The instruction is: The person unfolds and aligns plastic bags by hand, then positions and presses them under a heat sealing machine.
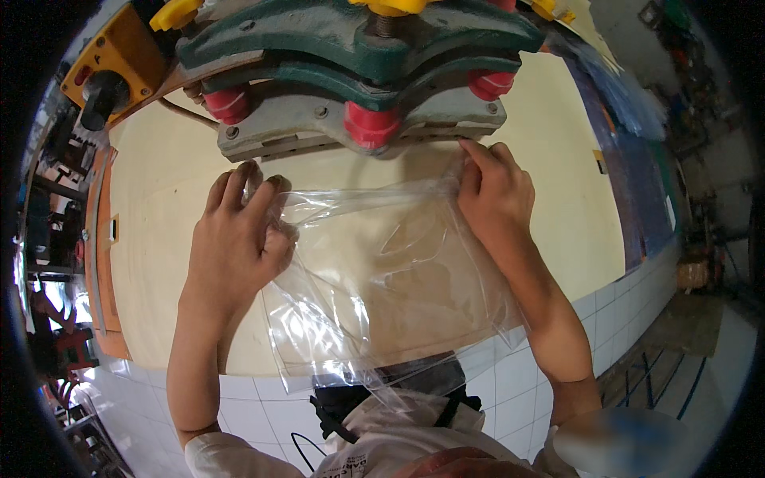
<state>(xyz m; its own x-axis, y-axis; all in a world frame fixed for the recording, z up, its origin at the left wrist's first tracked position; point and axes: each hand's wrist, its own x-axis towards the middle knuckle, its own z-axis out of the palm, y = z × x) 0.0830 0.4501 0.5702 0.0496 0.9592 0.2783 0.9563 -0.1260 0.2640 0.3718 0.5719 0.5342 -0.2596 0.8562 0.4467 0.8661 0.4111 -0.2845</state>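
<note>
A clear, creased plastic sheet (398, 267) spreads over the cream work surface, and its near end hangs past the front edge toward my body. My left hand (239, 231) holds its far left part, with the thumb folded in and the fingers bent over the film. At the far right corner my right hand (498, 191) grips the same sheet, the index fingertip against the lower edge of the machine's grey metal bar (319, 115). Whether the film's far edge lies under the bar cannot be made out. Above the bar sits a dark green cast frame (366, 80).
Red knobs (371, 123) join the bar and green frame. A yellow control box (111, 64) with a black knob is at the far left. More clear plastic film (621, 95) lies at the far right. White tiles (510, 370) show below the table's front edge.
</note>
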